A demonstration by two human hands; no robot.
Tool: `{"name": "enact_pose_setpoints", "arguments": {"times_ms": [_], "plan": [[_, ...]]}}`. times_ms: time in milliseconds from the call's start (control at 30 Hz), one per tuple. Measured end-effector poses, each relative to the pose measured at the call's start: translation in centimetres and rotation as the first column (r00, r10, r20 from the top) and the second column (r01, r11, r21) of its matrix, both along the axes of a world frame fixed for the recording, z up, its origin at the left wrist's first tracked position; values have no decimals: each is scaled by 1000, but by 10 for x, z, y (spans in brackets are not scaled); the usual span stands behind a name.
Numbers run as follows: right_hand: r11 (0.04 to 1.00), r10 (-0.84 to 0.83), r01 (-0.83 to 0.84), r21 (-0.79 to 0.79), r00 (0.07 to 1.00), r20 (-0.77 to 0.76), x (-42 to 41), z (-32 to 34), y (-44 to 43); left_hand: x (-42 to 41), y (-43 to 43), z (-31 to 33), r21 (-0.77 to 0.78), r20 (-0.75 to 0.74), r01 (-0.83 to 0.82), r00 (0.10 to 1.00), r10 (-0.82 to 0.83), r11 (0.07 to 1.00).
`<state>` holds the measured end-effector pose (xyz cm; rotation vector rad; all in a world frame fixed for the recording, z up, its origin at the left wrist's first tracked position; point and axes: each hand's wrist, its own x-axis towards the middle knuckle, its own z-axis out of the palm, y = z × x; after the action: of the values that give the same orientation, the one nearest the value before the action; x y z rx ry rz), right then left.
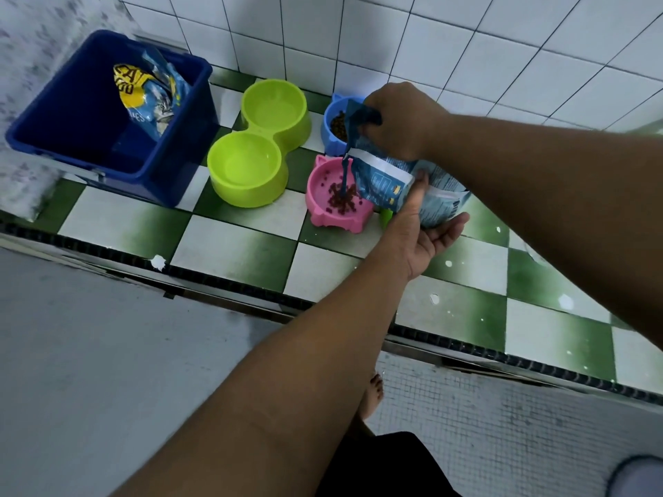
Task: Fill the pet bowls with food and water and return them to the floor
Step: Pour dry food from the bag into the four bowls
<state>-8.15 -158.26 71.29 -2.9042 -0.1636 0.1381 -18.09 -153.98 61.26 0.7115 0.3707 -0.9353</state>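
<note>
Gripping the food bag [394, 175], the right hand [401, 120] tips kibble [342, 199] into the pink bowl [318, 182] on the bench [233, 252]; the left hand [425, 233], fingers [452, 223] straight, props its base. The blue bowl [332, 118] is half hidden.

cool, even, rather dim indoor light.
soft shadows beside the blue bin [186, 156] and green double bowl [247, 195]; wall tiles [477, 55] bow near edges (wide-angle lens).
</note>
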Motion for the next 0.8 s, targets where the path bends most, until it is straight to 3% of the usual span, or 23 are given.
{"name": "enact_pose_setpoints", "arguments": {"times_ms": [800], "plan": [[992, -82, 77, 99, 996, 46, -16, 3, -29, -8, -9, 0, 49, 17, 38, 999, -38, 998]]}}
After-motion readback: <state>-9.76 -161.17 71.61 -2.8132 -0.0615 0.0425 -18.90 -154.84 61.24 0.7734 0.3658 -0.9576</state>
